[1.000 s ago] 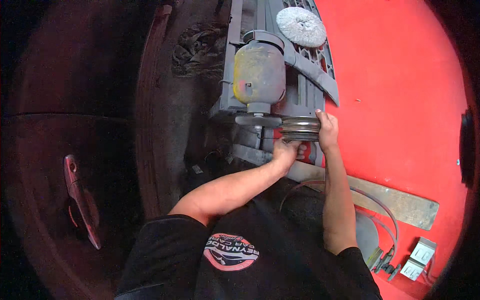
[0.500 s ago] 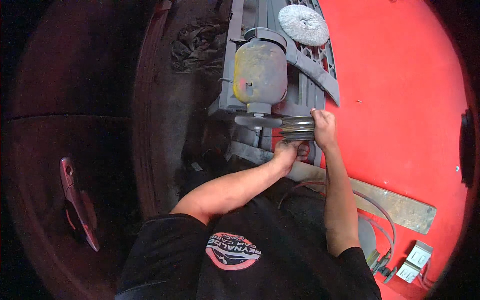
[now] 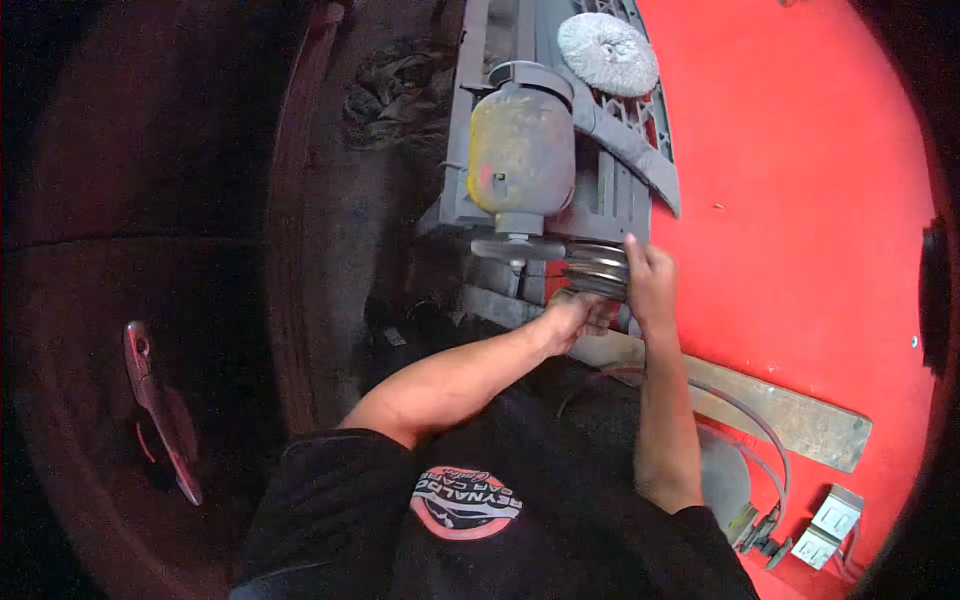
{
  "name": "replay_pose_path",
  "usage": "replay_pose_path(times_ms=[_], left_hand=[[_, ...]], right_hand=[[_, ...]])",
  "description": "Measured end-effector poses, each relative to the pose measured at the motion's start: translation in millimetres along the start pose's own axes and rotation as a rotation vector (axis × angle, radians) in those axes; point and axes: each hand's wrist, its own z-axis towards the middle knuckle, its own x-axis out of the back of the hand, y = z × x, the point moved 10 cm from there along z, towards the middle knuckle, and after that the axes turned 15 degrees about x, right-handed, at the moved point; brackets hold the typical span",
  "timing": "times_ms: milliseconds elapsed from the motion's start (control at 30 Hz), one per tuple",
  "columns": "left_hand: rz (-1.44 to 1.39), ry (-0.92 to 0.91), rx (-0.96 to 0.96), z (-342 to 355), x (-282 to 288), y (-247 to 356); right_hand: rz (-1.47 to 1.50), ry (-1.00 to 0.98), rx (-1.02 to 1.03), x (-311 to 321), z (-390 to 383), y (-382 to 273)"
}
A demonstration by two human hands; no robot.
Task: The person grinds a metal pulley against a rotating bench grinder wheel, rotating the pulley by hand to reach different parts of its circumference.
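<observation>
Two hands on one grooved metal part: left hand grasping from below, right hand gripping its right side. Part sits just right of the thin wheel under the grey-yellow motor (contact not confirmed). Bright bands alternate with dull; judged midway, dull areas perhaps remaining. Not yet set down.

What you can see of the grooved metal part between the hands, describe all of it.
The grooved metal part looks round and is seen nearly edge-on, with stacked bands: shiny ridges and darker grooves. It tilts slightly, right side lower. The left hand supports it from below; the right hand grips its right edge. Its left edge lies right beside the grey disc; whether they touch, I cannot tell. Slight blur hides finer detail.
</observation>
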Motion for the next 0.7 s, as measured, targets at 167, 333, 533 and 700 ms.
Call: replay_pose_path(times_ms=[167, 333, 533, 700], left_hand=[[0.664, 0.285, -0.277, -70.2, -47.5, 42.9], [0.996, 0.358, -0.234, -103.3, -74.8, 30.5], [1.207, 0.457, -0.491, -163.9, -78.3, 33.6], [1.273, 0.429, -0.512, -200.1, -79.2, 28.5]], right_hand=[[0.751, 0.404, 0.056, 54.3, -73.7, 34.7], [0.998, 0.67, -0.07, 61.6, -121.1, 58.2], [1.26, 0.78, -0.176, 34.3, -145.1, 33.9], [1.43, 0.749, -0.037, 23.4, -143.5, -6.9]])
